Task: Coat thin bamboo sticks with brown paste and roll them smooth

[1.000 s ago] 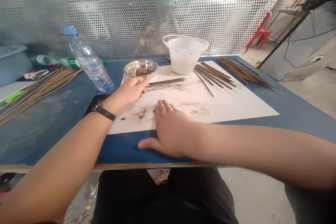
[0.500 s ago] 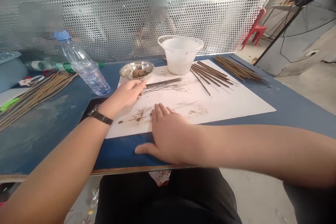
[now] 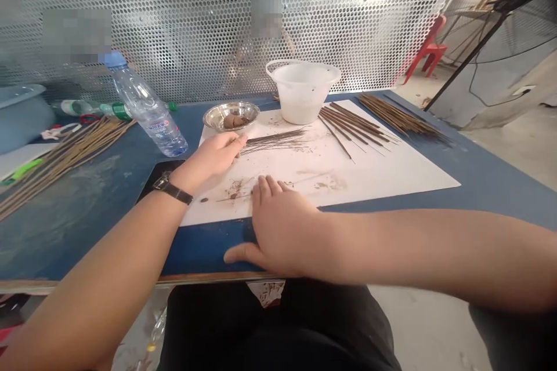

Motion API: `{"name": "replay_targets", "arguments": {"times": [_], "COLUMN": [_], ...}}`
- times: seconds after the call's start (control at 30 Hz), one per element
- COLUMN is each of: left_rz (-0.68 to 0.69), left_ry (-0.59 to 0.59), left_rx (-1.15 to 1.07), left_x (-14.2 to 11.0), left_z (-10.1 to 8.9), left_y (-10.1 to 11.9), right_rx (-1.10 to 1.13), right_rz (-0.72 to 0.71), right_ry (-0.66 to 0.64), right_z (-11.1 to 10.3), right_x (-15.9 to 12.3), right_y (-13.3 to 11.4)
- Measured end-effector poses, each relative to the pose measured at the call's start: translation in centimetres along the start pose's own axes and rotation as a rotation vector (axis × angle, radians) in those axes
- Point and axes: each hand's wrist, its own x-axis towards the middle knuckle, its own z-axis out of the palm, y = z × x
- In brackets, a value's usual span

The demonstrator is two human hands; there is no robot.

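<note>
Thin sticks (image 3: 278, 138) seen on wht. paper (image 3: 404, 168), beside L hand (image 3: 217, 152); L grip hidden, can't be told. R hand (image 3: 282, 223) laid flat, fingers extended. Sticks judged v. light, prob. brittle; best held mid-length

Right hand (image 3: 285, 229) drawn back, nearer table edge (image 3: 195, 276)

On the table (image 3: 87, 203), a sheet (image 3: 413, 171) bears a bowl (image 3: 213, 117) near its far left corner and a bucket (image 3: 302, 98) to the right. Sticks (image 3: 274, 139) lie before them, a second bunch (image 3: 356, 118) farther right, a third bunch (image 3: 398, 119) beyond the sheet's right edge. Left are a bottle (image 3: 154, 122) and, farther left, a basin (image 3: 21, 116).
</note>
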Motion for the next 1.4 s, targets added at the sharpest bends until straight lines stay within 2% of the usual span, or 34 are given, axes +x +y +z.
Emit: {"name": "replay_targets", "arguments": {"times": [0.1, 0.17, 0.23, 0.3, 0.37, 0.47, 0.53, 0.6, 0.67, 0.73, 0.8, 0.87, 0.97, 1.03, 1.1, 1.17, 1.27, 1.33, 1.4], "left_rz": [0.002, 0.003, -0.001, 0.001, 0.005, -0.001, -0.009, -0.002, 0.009, 0.008, 0.0, -0.002, -0.009, -0.016, -0.013, -0.011, -0.02, -0.008, 0.042], "left_ry": [-0.004, -0.001, -0.005, -0.012, -0.01, -0.011, -0.022, -0.023, -0.017, -0.019, -0.025, -0.018, -0.02, -0.021, -0.009, -0.003, -0.01, 0.013, 0.044], "left_rx": [0.014, 0.016, 0.027, 0.034, 0.042, 0.074, 0.088, 0.082, 0.072, 0.069, 0.068, 0.064, 0.063, 0.068, 0.071, 0.074, 0.088, 0.117, 0.173], "left_x": [-0.1, -0.1, -0.1, -0.1, -0.2, -0.3, -0.3, -0.3, -0.2, -0.2, -0.1, -0.1, -0.1, -0.1, -0.1, -0.1, -0.1, -0.2, -0.5], "left_z": [0.1, 0.1, 0.0, -0.1, -0.1, -0.2, -0.1, -0.1, -0.1, 0.0, -0.1, -0.1, -0.2, -0.2, -0.1, -0.1, -0.3, -0.5, -0.5], "left_y": [0.2, 0.2, 0.2, 0.2, 0.3, 0.6, 0.7, 0.7, 0.5, 0.3, 0.2, 0.2, 0.3, 0.4, 0.5, 0.5, 0.5, 0.6, 0.8], "right_rx": [-0.004, -0.015, 0.002, 0.026, 0.022, -0.001, 0.02, 0.039, 0.036, 0.015, 0.02, 0.017, 0.041, 0.056, 0.046, 0.052, 0.108, 0.184, 0.275], "right_rz": [0.03, 0.05, -0.013, -0.052, -0.036, 0.008, 0.013, 0.026, 0.025, -0.041, -0.079, -0.049, -0.015, -0.007, 0.021, 0.067, 0.041, 0.042, 0.096], "right_ry": [-0.011, 0.06, 0.136, 0.131, 0.092, -0.01, -0.035, 0.008, 0.083, 0.13, 0.15, 0.156, 0.15, 0.136, 0.12, 0.127, 0.204, 0.283, 0.339], "right_z": [0.6, 0.6, 0.4, -0.1, -0.3, 0.0, 0.4, 0.7, 0.7, 0.6, 0.7, 1.3, 2.4, 2.8, 2.4, 1.7, 0.3, -0.8, -2.3], "right_x": [0.2, 2.4, 4.7, 5.5, 4.5, 1.0, -0.4, 0.2, 2.2, 4.4, 5.1, 4.0, 1.0, 0.3, 1.4, 3.8, 7.1, 7.8, 7.3], "right_y": [-0.1, 1.4, 3.2, 4.2, 3.7, 1.2, 0.1, 0.4, 1.8, 3.4, 4.2, 3.4, 1.1, 0.3, 0.8, 2.4, 5.0, 6.2, 6.9]}}
